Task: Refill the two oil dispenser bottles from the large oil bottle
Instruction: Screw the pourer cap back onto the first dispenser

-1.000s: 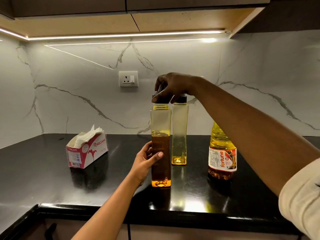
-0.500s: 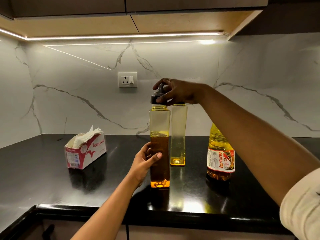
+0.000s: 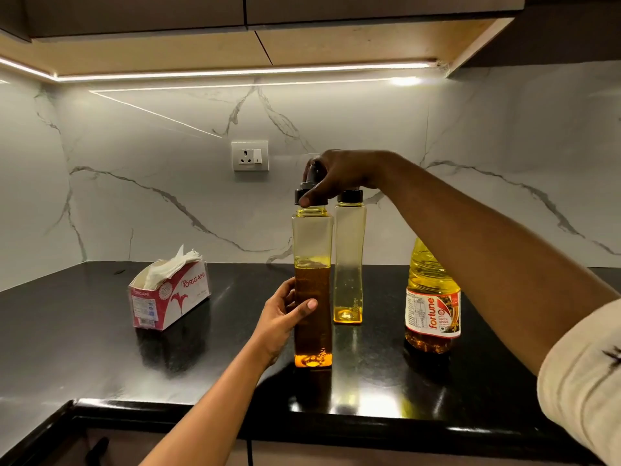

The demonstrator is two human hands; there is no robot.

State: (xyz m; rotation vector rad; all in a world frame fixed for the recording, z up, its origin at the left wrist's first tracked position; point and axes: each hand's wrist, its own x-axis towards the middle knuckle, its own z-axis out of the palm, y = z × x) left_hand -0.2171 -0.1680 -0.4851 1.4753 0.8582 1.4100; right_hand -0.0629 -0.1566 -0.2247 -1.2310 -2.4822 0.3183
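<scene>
Two hands work on the nearer dispenser bottle [image 3: 313, 334], which stands upright toward the front edge of the black countertop [image 3: 100, 348], about midway along it. The left hand [image 3: 282, 317] wraps the bottle's lower half, thumb across the front face and fingers round the back, evidently to stop the tall, narrow body from turning or tipping. The right hand [image 3: 339, 173] reaches over from the right and curls its fingers down over the black spout cap [image 3: 300, 196], thumb tip pressed against the cap's rim. It looks like a twisting grip, so the step in hand is probably getting the cap off so oil can go in, though I cannot tell which way it turns. This bottle is clear, yellow-tinted plastic, square in section, with dark amber oil to a little above half. Just behind it and to its right, the farther dispenser bottle [image 3: 348, 264] stands capped and almost empty, only a thin yellow pool at its base. The large Fortune oil bottle [image 3: 431, 297] stands apart to the right, its top hidden by the right forearm. An Origami tissue box [image 3: 169, 294] lies toward the back left corner, handy for drips.
</scene>
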